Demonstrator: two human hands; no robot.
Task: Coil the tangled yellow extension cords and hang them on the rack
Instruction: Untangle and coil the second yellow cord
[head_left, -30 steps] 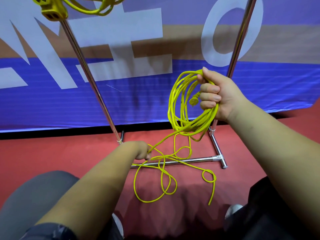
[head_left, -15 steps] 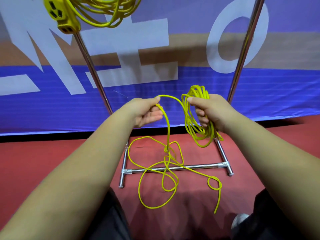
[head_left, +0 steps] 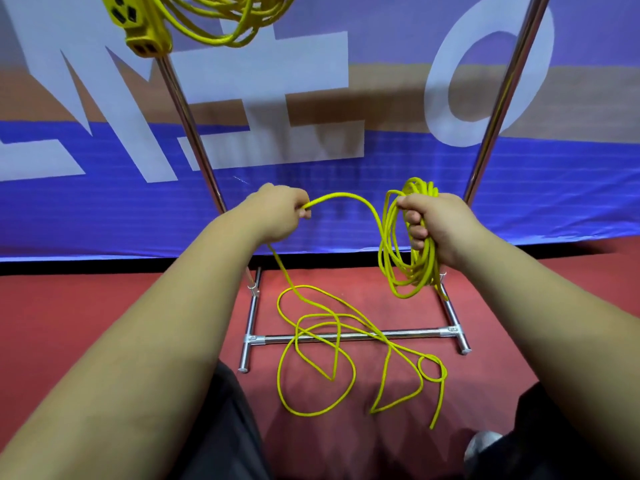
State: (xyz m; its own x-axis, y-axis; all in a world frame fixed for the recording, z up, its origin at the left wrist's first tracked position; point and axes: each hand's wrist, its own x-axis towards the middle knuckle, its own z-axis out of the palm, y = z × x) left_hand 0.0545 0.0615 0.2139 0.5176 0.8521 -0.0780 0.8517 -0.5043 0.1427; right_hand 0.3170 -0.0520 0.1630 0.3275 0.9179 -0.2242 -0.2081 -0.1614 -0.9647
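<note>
Your right hand [head_left: 437, 226] grips the coiled yellow cord [head_left: 408, 244]; your left hand [head_left: 281, 216] pinches the free strand. Loose tail [head_left: 332, 348] lies tangled over the rack base [head_left: 346, 338]. Feed even loops, shake kinks out first.

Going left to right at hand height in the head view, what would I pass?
Left rack pole → left hand pinching the cord → right hand gripping the coil → right rack pole.
</note>
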